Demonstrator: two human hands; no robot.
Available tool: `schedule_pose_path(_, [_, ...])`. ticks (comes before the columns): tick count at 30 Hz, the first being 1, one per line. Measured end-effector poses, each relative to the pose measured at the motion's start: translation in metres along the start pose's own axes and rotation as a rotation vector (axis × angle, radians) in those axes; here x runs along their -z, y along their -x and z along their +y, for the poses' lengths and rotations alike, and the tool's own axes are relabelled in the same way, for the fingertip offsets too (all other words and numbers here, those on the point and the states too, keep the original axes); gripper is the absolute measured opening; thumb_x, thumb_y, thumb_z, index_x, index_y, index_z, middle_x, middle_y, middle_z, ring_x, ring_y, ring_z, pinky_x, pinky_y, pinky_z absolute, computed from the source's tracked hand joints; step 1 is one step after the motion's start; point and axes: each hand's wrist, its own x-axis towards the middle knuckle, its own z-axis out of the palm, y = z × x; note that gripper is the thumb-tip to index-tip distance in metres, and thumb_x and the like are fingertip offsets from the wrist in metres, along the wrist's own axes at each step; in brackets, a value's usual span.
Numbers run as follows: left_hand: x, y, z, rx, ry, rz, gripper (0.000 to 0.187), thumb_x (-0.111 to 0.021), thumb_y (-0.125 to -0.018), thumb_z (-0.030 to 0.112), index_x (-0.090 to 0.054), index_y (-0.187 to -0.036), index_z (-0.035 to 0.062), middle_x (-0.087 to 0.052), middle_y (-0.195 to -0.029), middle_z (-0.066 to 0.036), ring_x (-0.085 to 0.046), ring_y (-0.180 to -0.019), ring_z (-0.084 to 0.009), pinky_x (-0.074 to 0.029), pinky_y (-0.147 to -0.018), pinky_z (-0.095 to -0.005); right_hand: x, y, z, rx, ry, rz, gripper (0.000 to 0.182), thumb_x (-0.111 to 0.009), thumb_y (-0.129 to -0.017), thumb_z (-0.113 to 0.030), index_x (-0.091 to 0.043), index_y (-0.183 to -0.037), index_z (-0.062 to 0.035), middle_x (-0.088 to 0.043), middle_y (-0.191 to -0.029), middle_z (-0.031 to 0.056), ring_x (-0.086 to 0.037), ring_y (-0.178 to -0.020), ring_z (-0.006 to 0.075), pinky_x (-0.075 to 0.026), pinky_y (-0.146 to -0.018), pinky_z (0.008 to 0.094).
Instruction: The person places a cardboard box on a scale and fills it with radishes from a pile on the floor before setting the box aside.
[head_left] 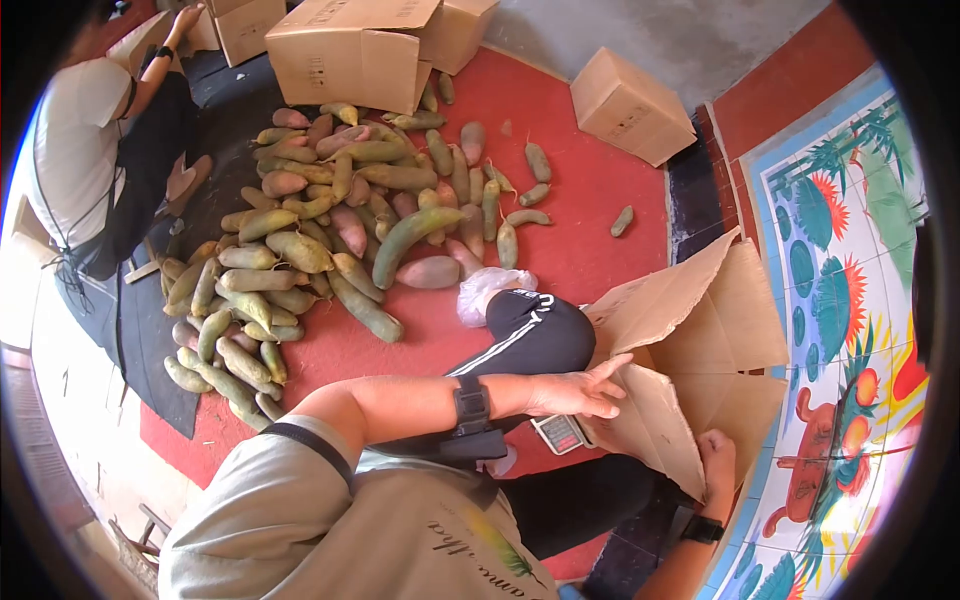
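An open cardboard box [745,330] stands at my right, its flaps spread upward. My left hand [578,390] is at the near flap [650,425], fingers stretched out and apart, with the fingertips by its upper edge. At the flap's other end my right hand [716,465] is closed around the cardboard edge; part of its fingers is hidden. Below my left hand, a small device with a grey display [560,433], which looks like a scale, shows partly under the box. The inside bottom of the box is mostly out of sight.
A large pile of long green and pinkish vegetables [300,250] covers the red floor [590,220]. More cardboard boxes [345,65] stand behind it, with another box [630,105] by the wall. Another person [90,150] sits at the left. A painted tile wall [830,300] borders the right.
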Motion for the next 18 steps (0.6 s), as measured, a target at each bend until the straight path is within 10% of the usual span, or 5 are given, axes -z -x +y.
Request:
schedule_pose_path(12, [0.002, 0.003, -0.006, -0.029, 0.083, 0.020, 0.083, -0.057, -0.086, 0.025, 0.005, -0.141, 0.0195, -0.031, -0.135, -0.022, -0.035, -0.123, -0.0234, -0.029, -0.101, -0.0347, -0.030, 0.072, -0.075, 0.340, 0.169, 0.768, 0.013, -0.048, -0.086, -0.008, -0.050, -0.079, 0.0024, -0.046, -0.068, 0.0146, -0.045, -0.061, 0.0270, -0.038, -0.058, 0.0347])
schedule_pose_path(18, [0.001, 0.007, -0.003, -0.050, 0.074, 0.029, 0.080, -0.058, -0.085, 0.023, -0.001, -0.141, 0.0168, -0.037, -0.130, -0.020, -0.040, -0.117, -0.0218, -0.032, -0.099, -0.0335, -0.073, 0.084, -0.069, 0.520, 0.244, 0.675, 0.015, -0.046, -0.085, -0.009, -0.049, -0.074, 0.0025, -0.047, -0.068, 0.0147, -0.045, -0.059, 0.0299, -0.037, -0.055, 0.0374])
